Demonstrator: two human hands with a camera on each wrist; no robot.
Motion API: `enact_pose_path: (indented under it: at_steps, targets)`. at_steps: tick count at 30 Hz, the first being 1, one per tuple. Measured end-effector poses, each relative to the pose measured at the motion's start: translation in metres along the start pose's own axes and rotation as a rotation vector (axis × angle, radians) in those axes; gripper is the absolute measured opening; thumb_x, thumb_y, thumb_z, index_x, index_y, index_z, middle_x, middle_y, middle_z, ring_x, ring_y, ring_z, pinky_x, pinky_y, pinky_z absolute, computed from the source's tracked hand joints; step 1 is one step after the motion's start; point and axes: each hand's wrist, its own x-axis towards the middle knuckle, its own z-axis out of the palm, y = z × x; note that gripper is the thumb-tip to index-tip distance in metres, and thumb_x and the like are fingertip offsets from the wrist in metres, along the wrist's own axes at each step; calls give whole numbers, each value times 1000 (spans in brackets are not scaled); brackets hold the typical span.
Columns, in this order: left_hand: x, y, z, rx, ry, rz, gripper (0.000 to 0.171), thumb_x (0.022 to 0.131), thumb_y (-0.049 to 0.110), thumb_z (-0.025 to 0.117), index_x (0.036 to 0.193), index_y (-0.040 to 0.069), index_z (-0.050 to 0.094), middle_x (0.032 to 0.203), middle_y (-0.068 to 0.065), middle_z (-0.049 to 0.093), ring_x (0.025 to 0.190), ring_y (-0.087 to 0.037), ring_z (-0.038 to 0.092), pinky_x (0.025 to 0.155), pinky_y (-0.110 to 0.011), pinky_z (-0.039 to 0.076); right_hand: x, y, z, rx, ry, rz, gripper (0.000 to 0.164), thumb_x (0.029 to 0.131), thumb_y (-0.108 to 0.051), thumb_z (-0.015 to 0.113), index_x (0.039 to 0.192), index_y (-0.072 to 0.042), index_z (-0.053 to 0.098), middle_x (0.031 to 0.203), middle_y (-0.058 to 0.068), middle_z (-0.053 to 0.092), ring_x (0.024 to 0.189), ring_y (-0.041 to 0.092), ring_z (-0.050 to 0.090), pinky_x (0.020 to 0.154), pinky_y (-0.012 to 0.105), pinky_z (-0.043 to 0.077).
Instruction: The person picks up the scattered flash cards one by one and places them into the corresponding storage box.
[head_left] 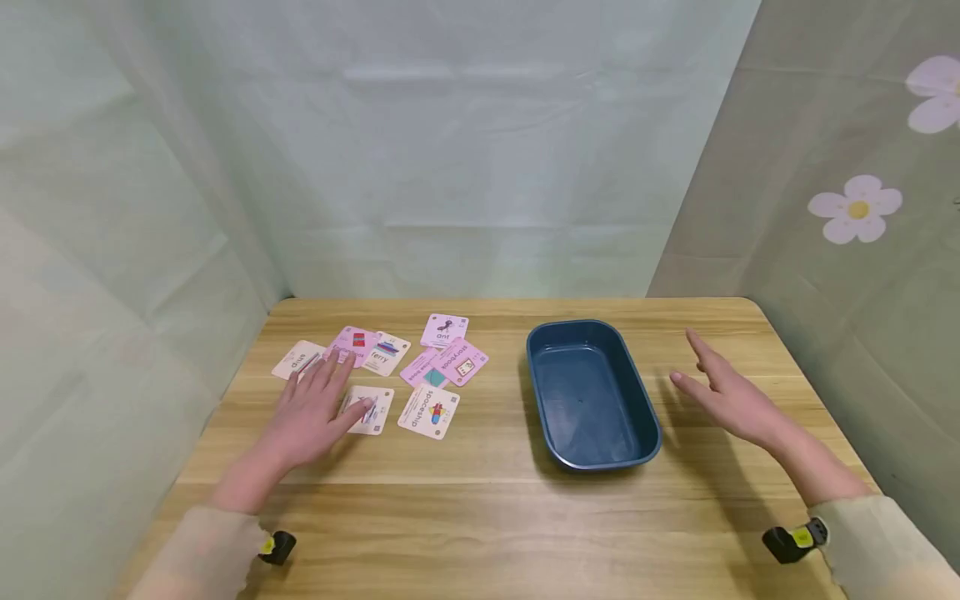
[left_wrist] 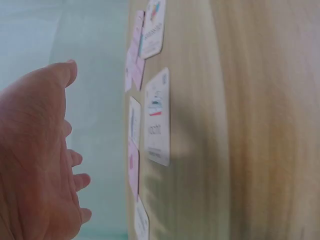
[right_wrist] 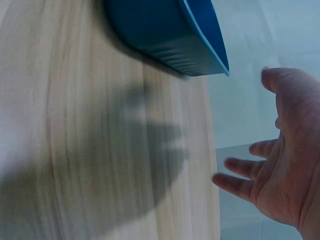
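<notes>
My left hand (head_left: 311,412) is spread over the cards on the left of the table, and the left wrist view shows a gap between its fingers and the cards. Beneath it lies the yacht card (left_wrist: 159,120), with the ship card (head_left: 298,358), a pink card (head_left: 348,340) and the ferry card (head_left: 386,354) just beyond. To their right are the ant card (head_left: 445,330), the storybook card (head_left: 461,362), another pink card (head_left: 422,367) partly under it, and the spaceship card (head_left: 429,411). My right hand (head_left: 727,400) hovers with fingers extended, holding nothing, right of the blue tray (head_left: 651,400).
The wooden table (head_left: 480,525) has its back edge against a pale cloth (head_left: 465,167). A flower-patterned cloth (head_left: 855,208) hangs on the right. The tray has raised walls and nothing shows inside it.
</notes>
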Motion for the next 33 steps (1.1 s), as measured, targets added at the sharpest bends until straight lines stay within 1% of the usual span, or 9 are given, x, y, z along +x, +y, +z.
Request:
enact_pose_path:
  at_steps: [3,9,11,14,17,20,23,27,33]
  targets:
    - [1,4,-4,-15,-13,16,89,103,63,43,164,8,11,167,-26,9,152,-49,8,116,-70,1,2,-3,0,19,-29,-6,86,107,-47,49,164,-18,-8,168,25,6,141,57,31,105,71,33]
    - [5,13,-8,-47,-59,44,93,99,65,50,165,11,13,168,-23,14,152,-46,12,118,-68,6,6,-7,3,75,-77,-6,88,107,-44,53,164,-19,-9,164,32,14,138,58,37,103,69,38]
    - [6,15,-9,-51,-65,63,92,99,61,55,165,11,15,167,-22,17,152,-46,16,117,-68,11,8,-10,3,132,-114,-5,89,106,-39,55,164,-18,-9,163,34,14,137,57,38,101,67,42]
    - [5,20,-9,-60,-71,92,89,98,53,63,164,10,20,164,-23,26,148,-48,24,116,-66,19,11,-15,4,263,-199,17,89,106,-28,57,164,-17,-11,163,35,9,135,55,42,96,61,50]
    - [4,26,-9,-82,-77,122,85,98,47,66,162,9,27,160,-23,35,143,-49,34,114,-65,28,14,-18,6,390,-283,74,91,104,-20,57,163,-19,-13,163,36,4,134,52,46,91,57,54]
    - [4,32,-10,-114,-92,134,82,98,45,67,161,10,29,157,-23,40,142,-48,38,112,-63,32,18,-19,8,456,-330,127,92,103,-19,57,163,-21,-13,163,36,4,134,52,46,89,54,56]
    - [5,37,-10,-141,-103,136,80,99,43,67,162,11,29,156,-23,42,141,-46,40,112,-61,34,22,-21,10,487,-353,166,89,105,-21,55,164,-23,-11,163,36,9,136,53,43,87,53,57]
    - [9,43,-10,-166,-113,133,78,99,43,66,162,14,30,156,-20,42,142,-43,41,112,-60,35,28,-23,13,502,-382,186,84,108,-26,50,163,-22,-13,162,37,15,136,54,42,87,52,57]
    - [17,46,-11,-188,-122,132,75,100,40,66,161,12,32,159,-19,40,144,-42,37,115,-59,31,34,-24,18,519,-403,220,77,111,-28,43,163,-20,-13,164,34,7,136,55,42,85,50,58]
